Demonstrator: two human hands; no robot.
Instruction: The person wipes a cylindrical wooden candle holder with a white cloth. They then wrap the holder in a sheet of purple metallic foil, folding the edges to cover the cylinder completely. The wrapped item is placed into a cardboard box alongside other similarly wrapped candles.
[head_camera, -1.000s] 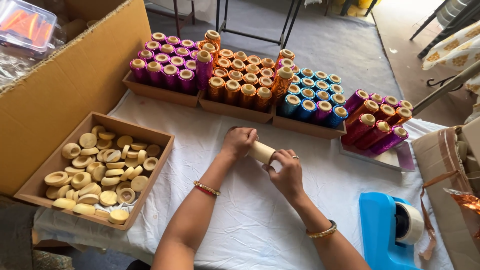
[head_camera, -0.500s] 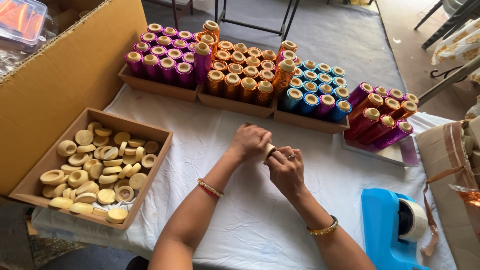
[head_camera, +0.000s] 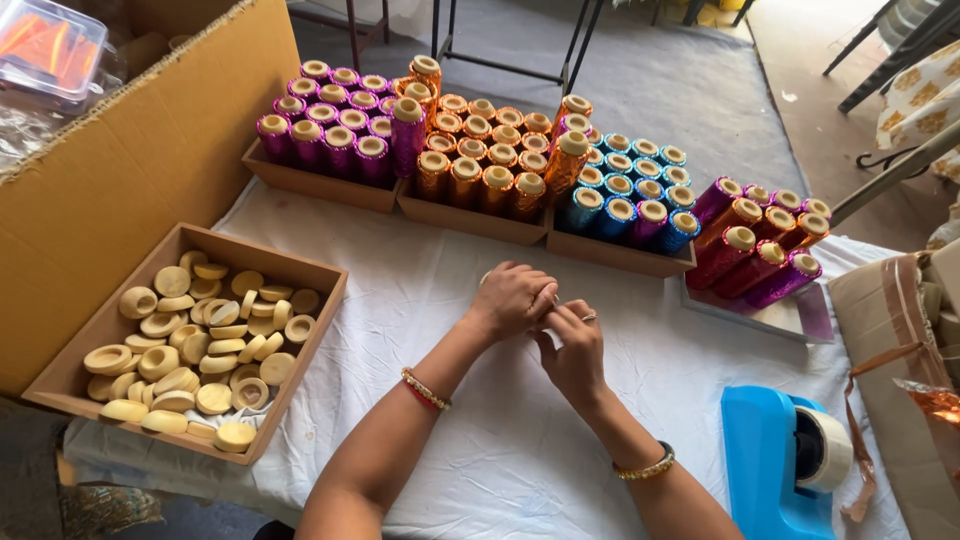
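Hands meet over the white-clothed counter (head_camera: 480, 470): my left hand (head_camera: 512, 298) is clenched over a small pale spool (head_camera: 487, 276), barely showing, and my right hand (head_camera: 572, 350) pinches at it. Trays of purple, orange and blue spools (head_camera: 480, 165) stand just beyond; a cardboard box of pale wooden caps (head_camera: 195, 340) sits left.

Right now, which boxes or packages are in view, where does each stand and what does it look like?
Large cardboard box: far left, tall, plain brown.
Shallow tray: left of left hand, brown, holding pale wooden rings.
Three low trays: beyond both hands, with purple, orange and blue spools.
Clear plastic case: top left, orange contents.
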